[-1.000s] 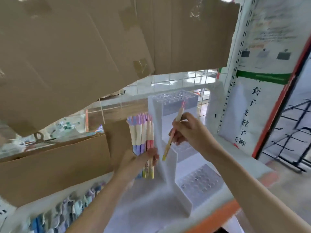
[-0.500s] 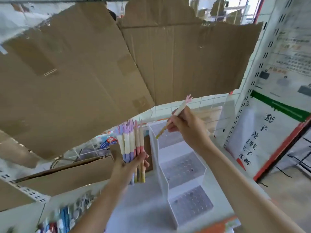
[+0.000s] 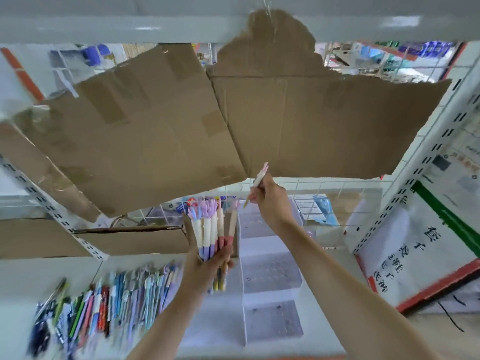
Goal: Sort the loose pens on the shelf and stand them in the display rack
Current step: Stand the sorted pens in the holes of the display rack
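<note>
My left hand [image 3: 207,263] grips a bunch of pens [image 3: 211,229] upright, cream barrels with purple and pink ends and small figure tops. It sits just left of the white stepped display rack [image 3: 271,275], whose tiers are full of round holes. My right hand [image 3: 271,201] is raised above the rack's top tier and pinches a single cream pen [image 3: 258,179] with a pink top, tilted up to the right. More loose pens [image 3: 104,305] lie in a blurred row on the shelf at lower left.
Torn brown cardboard sheets [image 3: 181,131] hang over the wire grid at the back. A cardboard box [image 3: 135,242] stands behind the left hand. A perforated white upright [image 3: 415,178] and a printed poster [image 3: 415,255] bound the right side. A white shelf beam [image 3: 130,24] runs overhead.
The view tilted upward, showing more of the shelf above. My right hand lifted its single pen from beside the rack to above its top tier. The left hand kept its bunch.
</note>
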